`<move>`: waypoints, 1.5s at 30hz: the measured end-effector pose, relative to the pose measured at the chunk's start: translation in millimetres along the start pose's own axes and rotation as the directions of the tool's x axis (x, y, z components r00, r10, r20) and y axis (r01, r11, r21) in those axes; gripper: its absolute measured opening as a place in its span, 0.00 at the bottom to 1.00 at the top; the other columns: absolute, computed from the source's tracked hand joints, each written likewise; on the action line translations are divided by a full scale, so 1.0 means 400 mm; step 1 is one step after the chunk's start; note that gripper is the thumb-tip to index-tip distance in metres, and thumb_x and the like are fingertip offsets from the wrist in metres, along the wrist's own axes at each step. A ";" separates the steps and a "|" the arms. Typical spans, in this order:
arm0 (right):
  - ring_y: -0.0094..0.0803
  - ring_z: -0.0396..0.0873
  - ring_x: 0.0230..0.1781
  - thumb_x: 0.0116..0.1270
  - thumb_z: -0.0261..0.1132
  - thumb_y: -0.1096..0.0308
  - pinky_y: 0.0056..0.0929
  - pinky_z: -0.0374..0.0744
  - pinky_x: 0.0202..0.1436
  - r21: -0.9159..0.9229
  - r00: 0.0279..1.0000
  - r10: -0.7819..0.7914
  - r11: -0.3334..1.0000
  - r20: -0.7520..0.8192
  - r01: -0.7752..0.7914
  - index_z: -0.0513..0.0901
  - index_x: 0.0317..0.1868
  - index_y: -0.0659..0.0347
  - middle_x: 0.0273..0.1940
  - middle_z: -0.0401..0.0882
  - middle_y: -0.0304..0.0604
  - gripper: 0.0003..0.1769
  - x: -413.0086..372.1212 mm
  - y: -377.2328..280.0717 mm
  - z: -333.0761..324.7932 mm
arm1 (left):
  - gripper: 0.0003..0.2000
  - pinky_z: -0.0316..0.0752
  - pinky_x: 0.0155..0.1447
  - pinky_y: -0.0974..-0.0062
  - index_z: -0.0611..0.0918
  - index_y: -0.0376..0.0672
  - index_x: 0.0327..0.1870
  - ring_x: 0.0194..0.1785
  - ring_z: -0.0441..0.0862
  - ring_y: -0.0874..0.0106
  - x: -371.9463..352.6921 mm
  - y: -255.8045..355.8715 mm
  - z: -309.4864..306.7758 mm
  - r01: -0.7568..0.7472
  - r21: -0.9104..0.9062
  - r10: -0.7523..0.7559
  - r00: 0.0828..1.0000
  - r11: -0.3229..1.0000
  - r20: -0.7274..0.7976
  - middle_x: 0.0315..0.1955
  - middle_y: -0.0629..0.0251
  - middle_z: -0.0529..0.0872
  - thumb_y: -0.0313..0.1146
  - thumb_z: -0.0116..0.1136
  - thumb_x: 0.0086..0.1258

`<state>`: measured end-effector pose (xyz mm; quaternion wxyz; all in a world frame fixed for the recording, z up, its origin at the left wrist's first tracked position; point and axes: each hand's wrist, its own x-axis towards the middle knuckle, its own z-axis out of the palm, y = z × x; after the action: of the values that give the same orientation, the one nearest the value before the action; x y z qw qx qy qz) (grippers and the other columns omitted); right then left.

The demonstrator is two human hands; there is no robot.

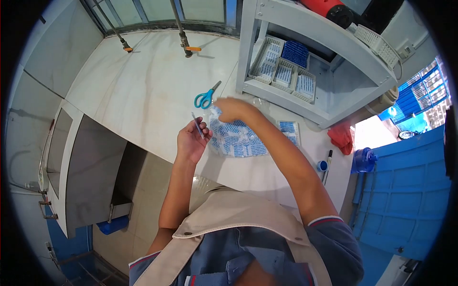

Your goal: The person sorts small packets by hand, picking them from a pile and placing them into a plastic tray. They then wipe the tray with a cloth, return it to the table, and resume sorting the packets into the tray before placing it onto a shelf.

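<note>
My left hand is closed around a thin pen-like object with a dark upper end, held upright at the left side of the bag. My right hand, smeared by motion, hangs over the top of a clear plastic bag full of small white packets with blue print. Its fingers point left, and I cannot make out whether they grip anything. Just beyond both hands lie teal-handled scissors with the blades pointing away. Under my right forearm sits a smaller clear bag of blue-and-white packets.
A white shelf unit stands at the back right, holding baskets of packets. On the right side of the table are a red cloth, a marker and a small blue-topped container. Two pipes with orange-handled valves rise at the back.
</note>
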<state>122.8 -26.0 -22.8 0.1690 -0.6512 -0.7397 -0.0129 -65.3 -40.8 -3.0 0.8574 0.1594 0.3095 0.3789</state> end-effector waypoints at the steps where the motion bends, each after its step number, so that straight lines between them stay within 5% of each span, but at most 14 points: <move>1: 0.49 0.79 0.46 0.54 0.60 0.71 0.41 0.76 0.51 0.075 0.978 0.025 0.996 0.207 -0.041 0.82 0.43 0.62 0.44 0.81 0.53 0.15 0.008 0.010 -0.003 | 0.07 0.74 0.44 0.69 0.72 0.41 0.38 0.32 0.71 0.73 0.006 0.010 -0.002 -0.008 0.000 0.008 1.000 1.000 0.003 0.27 0.68 0.72 0.33 0.41 0.73; 2: 0.50 0.80 0.45 0.54 0.59 0.69 0.44 0.77 0.49 0.138 0.912 0.033 0.986 0.409 -0.097 0.82 0.46 0.60 0.42 0.82 0.52 0.18 0.013 0.017 -0.002 | 0.07 0.73 0.44 0.69 0.72 0.40 0.39 0.32 0.71 0.73 0.010 0.016 -0.006 -0.044 0.032 0.045 0.999 0.999 -0.029 0.27 0.67 0.73 0.33 0.41 0.73; 13: 0.49 0.81 0.34 0.62 0.60 0.64 0.41 0.78 0.44 0.545 0.978 0.207 0.820 0.000 -0.174 0.84 0.37 0.62 0.32 0.82 0.52 0.11 -0.031 0.043 -0.024 | 0.09 0.72 0.45 0.69 0.74 0.39 0.42 0.37 0.75 0.70 0.131 -0.015 0.010 -0.171 0.251 0.186 0.982 0.953 -0.037 0.37 0.62 0.79 0.33 0.41 0.73; 16: 0.39 0.82 0.27 0.63 0.61 0.66 0.34 0.79 0.37 0.712 0.948 0.317 0.656 0.043 -0.252 0.83 0.36 0.65 0.28 0.82 0.49 0.11 -0.045 0.026 -0.080 | 0.09 0.72 0.49 0.68 0.73 0.38 0.43 0.40 0.76 0.70 0.123 -0.021 0.038 -0.220 0.301 0.237 0.971 0.928 -0.021 0.40 0.62 0.79 0.32 0.40 0.73; 18: 0.27 0.78 0.22 0.64 0.62 0.67 0.25 0.77 0.27 0.934 0.875 0.389 0.087 0.288 -0.346 0.82 0.36 0.69 0.26 0.81 0.44 0.11 -0.068 0.003 -0.127 | 0.09 0.71 0.52 0.70 0.73 0.38 0.43 0.41 0.77 0.72 0.124 -0.033 0.054 -0.254 0.397 0.216 0.967 0.882 0.138 0.41 0.63 0.79 0.31 0.38 0.75; 22: 0.20 0.77 0.24 0.66 0.64 0.66 0.18 0.75 0.27 0.903 0.837 0.382 0.014 0.392 -0.429 0.82 0.37 0.68 0.24 0.79 0.38 0.11 -0.115 -0.003 -0.196 | 0.07 0.72 0.49 0.78 0.72 0.39 0.44 0.41 0.75 0.79 0.100 -0.077 0.121 -0.272 0.441 0.209 0.960 0.855 0.187 0.40 0.66 0.78 0.29 0.39 0.76; 25: 0.20 0.75 0.22 0.65 0.64 0.67 0.18 0.75 0.25 0.831 0.837 0.369 0.234 0.404 -0.505 0.81 0.38 0.69 0.25 0.78 0.37 0.10 -0.149 0.023 -0.214 | 0.08 0.71 0.45 0.79 0.72 0.38 0.47 0.38 0.74 0.81 0.075 -0.100 0.139 -0.245 0.499 0.155 0.964 0.832 0.215 0.38 0.66 0.78 0.30 0.40 0.76; 28: 0.21 0.76 0.24 0.65 0.64 0.68 0.18 0.76 0.27 0.863 0.839 0.303 0.089 0.452 -0.497 0.80 0.38 0.68 0.25 0.77 0.36 0.09 -0.185 0.023 -0.228 | 0.09 0.72 0.41 0.79 0.72 0.37 0.50 0.36 0.76 0.81 0.041 -0.107 0.168 -0.183 0.470 0.104 0.977 0.864 0.188 0.36 0.67 0.78 0.30 0.41 0.76; 30: 0.21 0.77 0.27 0.65 0.64 0.69 0.18 0.76 0.31 0.879 0.851 0.275 -0.307 0.448 -0.364 0.80 0.39 0.67 0.28 0.78 0.37 0.08 -0.208 0.013 -0.236 | 0.09 0.73 0.39 0.78 0.73 0.38 0.49 0.35 0.77 0.80 0.039 -0.102 0.161 -0.137 0.419 0.046 0.975 0.898 0.219 0.34 0.67 0.79 0.29 0.42 0.76; 34: 0.21 0.78 0.30 0.65 0.64 0.71 0.19 0.77 0.36 0.935 0.821 0.449 -0.185 0.354 -0.302 0.80 0.40 0.66 0.30 0.79 0.37 0.07 -0.231 0.012 -0.209 | 0.09 0.73 0.37 0.80 0.73 0.37 0.50 0.35 0.75 0.81 0.030 -0.099 0.151 -0.003 0.370 -0.060 0.986 0.929 0.156 0.34 0.69 0.78 0.30 0.44 0.76; 36: 0.20 0.75 0.28 0.63 0.65 0.72 0.18 0.74 0.35 0.962 0.800 0.582 0.108 0.143 -0.250 0.81 0.41 0.66 0.34 0.79 0.36 0.08 -0.245 0.022 -0.188 | 0.09 0.75 0.40 0.75 0.74 0.39 0.49 0.33 0.78 0.79 0.050 -0.097 0.119 0.089 0.239 -0.167 0.930 0.967 0.328 0.34 0.67 0.80 0.29 0.42 0.76; 37: 0.20 0.75 0.28 0.63 0.65 0.72 0.18 0.74 0.35 0.962 0.798 0.586 0.107 0.143 -0.251 0.81 0.41 0.66 0.34 0.79 0.36 0.08 -0.253 0.021 -0.187 | 0.09 0.75 0.40 0.75 0.74 0.39 0.49 0.33 0.78 0.79 0.045 -0.101 0.123 0.093 0.240 -0.171 0.929 0.966 0.329 0.34 0.67 0.80 0.29 0.42 0.76; 39: 0.20 0.71 0.27 0.61 0.66 0.74 0.18 0.71 0.33 0.791 0.711 0.685 0.520 -0.159 -0.323 0.80 0.44 0.66 0.35 0.79 0.35 0.11 -0.274 0.000 -0.182 | 0.10 0.75 0.43 0.79 0.73 0.38 0.51 0.37 0.76 0.79 0.023 -0.112 0.137 0.034 0.261 -0.086 0.978 0.965 0.190 0.34 0.69 0.78 0.30 0.44 0.75; 45: 0.35 0.73 0.34 0.62 0.61 0.78 0.29 0.73 0.39 0.744 0.753 0.555 0.654 -0.352 -0.134 0.78 0.53 0.64 0.38 0.76 0.45 0.17 -0.311 -0.145 -0.132 | 0.09 0.74 0.55 0.72 0.72 0.38 0.51 0.49 0.78 0.72 0.005 -0.186 0.119 -0.018 0.198 -0.012 0.989 0.980 0.147 0.44 0.62 0.80 0.29 0.41 0.75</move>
<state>90.7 -167.0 5.6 0.5994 -0.6441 -0.4637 0.1043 7.8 -90.4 -5.7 0.8571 0.2722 0.2814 0.3346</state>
